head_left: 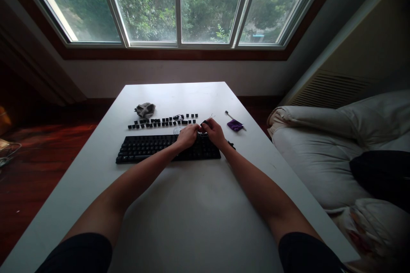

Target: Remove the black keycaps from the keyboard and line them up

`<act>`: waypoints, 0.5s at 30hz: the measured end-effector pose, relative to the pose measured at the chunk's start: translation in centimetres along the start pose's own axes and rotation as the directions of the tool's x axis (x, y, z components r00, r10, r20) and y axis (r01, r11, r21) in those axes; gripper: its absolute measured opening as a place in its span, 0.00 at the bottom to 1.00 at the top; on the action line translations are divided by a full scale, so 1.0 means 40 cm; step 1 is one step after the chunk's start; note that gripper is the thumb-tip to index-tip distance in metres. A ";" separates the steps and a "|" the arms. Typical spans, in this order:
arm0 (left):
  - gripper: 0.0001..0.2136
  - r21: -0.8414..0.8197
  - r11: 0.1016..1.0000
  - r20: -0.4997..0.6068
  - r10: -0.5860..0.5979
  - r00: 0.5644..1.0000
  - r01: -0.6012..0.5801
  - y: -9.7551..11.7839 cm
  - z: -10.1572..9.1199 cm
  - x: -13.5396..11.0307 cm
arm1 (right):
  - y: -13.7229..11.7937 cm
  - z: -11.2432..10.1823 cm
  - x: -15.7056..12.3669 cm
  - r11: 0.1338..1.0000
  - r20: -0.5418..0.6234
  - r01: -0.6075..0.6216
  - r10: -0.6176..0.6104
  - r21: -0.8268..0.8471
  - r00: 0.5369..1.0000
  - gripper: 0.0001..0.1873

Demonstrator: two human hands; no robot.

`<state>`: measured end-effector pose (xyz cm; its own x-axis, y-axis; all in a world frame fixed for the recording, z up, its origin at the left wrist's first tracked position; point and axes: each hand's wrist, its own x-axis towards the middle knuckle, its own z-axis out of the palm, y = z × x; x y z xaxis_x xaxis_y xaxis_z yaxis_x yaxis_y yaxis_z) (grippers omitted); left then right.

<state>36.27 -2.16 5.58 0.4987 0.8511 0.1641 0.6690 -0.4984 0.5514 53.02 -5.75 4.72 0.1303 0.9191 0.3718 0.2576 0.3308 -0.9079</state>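
A black keyboard (144,147) lies across the white table in front of me. Above its right half my two hands meet, fingertips close together. My right hand (215,132) is closed in a pinch on a small black piece (203,123); thin wires (211,116) stick out just beyond it. My left hand (188,136) is closed too, its fingertips at the black piece's left side; what it grips is too small to make out. Behind the keyboard, several loose black keycaps (156,123) stand in rows.
A crumpled grey cloth (145,110) lies behind the keycaps at the left. To the right are a purple cloth (235,125) and a thin stick with a dark tip (226,112). A pale sofa (307,145) stands beside the white table (192,213), below a window.
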 end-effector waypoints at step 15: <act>0.12 -0.127 0.991 -0.147 -0.068 0.987 0.050 -0.060 -0.026 0.080 | 0.015 -0.011 0.014 0.977 -0.197 -0.115 0.150 0.180 0.969 0.16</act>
<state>35.69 1.93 5.63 0.3656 0.8982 0.2442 0.6176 -0.4303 0.6583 53.67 -5.14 4.46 0.3532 0.8981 0.2621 0.0644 0.2562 -0.9645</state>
